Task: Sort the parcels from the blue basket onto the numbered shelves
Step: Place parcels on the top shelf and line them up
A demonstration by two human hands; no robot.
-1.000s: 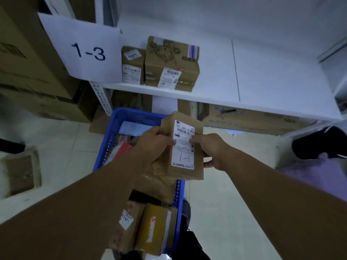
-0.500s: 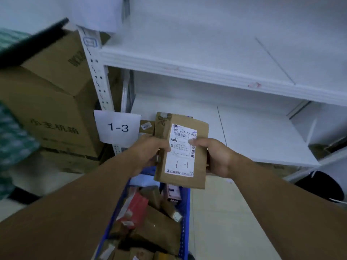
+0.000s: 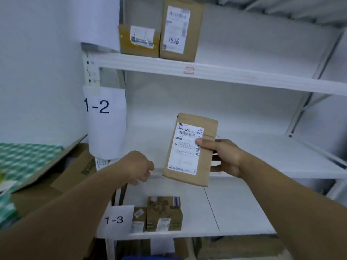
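Observation:
My right hand (image 3: 223,156) grips a flat brown parcel (image 3: 189,149) by its right edge, thumb on the white shipping label. The parcel is upright in front of the shelf (image 3: 262,152) tagged 1-2 (image 3: 96,106). My left hand (image 3: 138,167) hangs just left of the parcel, off it, fingers loosely curled and holding nothing. Two brown parcels (image 3: 165,213) stand on the shelf below, beside the 1-3 tag (image 3: 114,220). Two more parcels (image 3: 180,29) stand on the top shelf (image 3: 225,74). Only a sliver of the blue basket (image 3: 150,258) shows at the bottom edge.
Large cardboard boxes (image 3: 62,177) are stacked to the left of the rack, with a green-patterned sheet (image 3: 24,158) on top. More flat boxes (image 3: 234,248) lie under the lowest shelf. The white rack upright (image 3: 92,72) stands at the left; the 1-2 shelf surface is bare.
The view tilted up from the basket to the upper shelves. My left hand let go of the parcel, and my right hand alone carried it up to the 1-2 shelf.

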